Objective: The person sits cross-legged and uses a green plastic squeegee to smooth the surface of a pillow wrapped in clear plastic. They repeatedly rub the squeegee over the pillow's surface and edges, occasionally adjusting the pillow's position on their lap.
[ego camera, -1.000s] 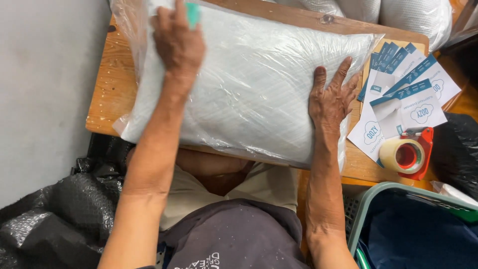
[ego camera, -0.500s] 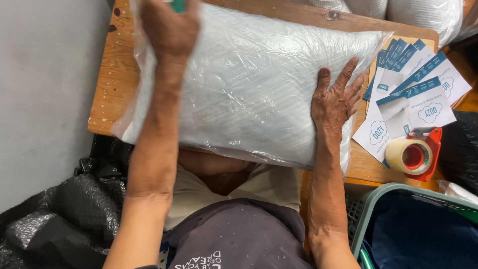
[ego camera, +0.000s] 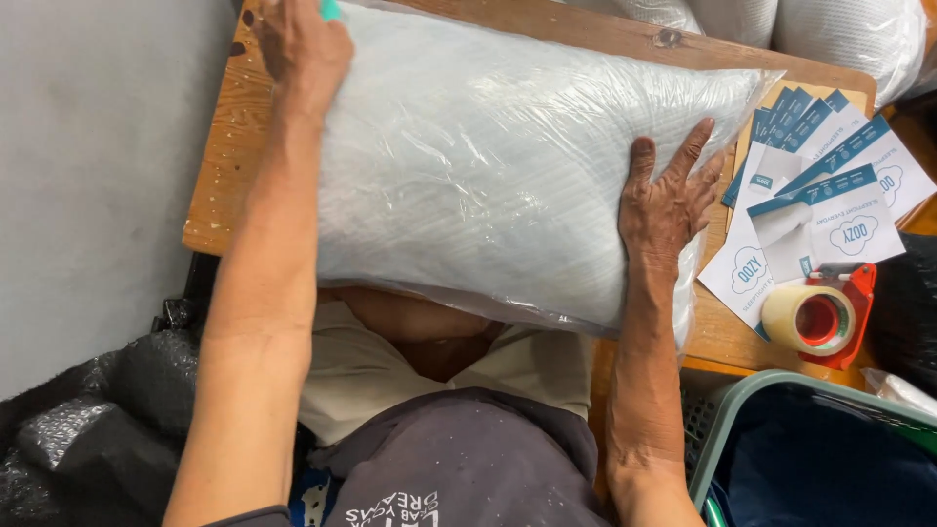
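Wooden table [ego camera: 220, 185] beside grey wall, plastic-wrapped pillow [ego camera: 498, 166] filling frame centre, left hand [ego camera: 298, 44] gripping its upper-left corner, right hand [ego camera: 669, 200] spread flat on its right end, paper cards [ego camera: 830, 195] and tape dispenser [ego camera: 820, 317] at right.

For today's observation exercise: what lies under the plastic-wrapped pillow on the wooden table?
The pillow rests on the wooden table, its near edge overhanging the person's lap. Bare tabletop shows at the left and far edges. Both hands, left and right, press on top. Anything beneath its middle is covered.
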